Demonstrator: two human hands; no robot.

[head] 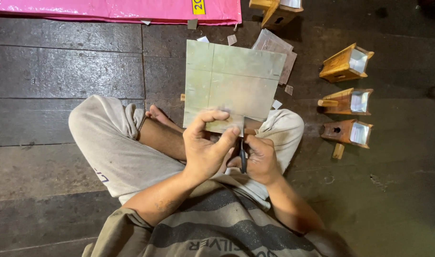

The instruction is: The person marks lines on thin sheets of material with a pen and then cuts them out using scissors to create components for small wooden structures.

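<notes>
Person sitting cross-legged on the floor, filling lower centre of the frame. Flat sheet lying at centre, just above the knees, near edge sitting in both hands. Left hand gripping that edge left of centre; right hand lying just right of it, scissors standing between the two hands, blades meeting the sheet's edge. Stack of cut sheets lying behind the sheet's upper right corner, scraps scattering around it. Three small wooden houses lining up in a column at right, a fourth sitting at top centre. Tarp running along the top left edge.
</notes>
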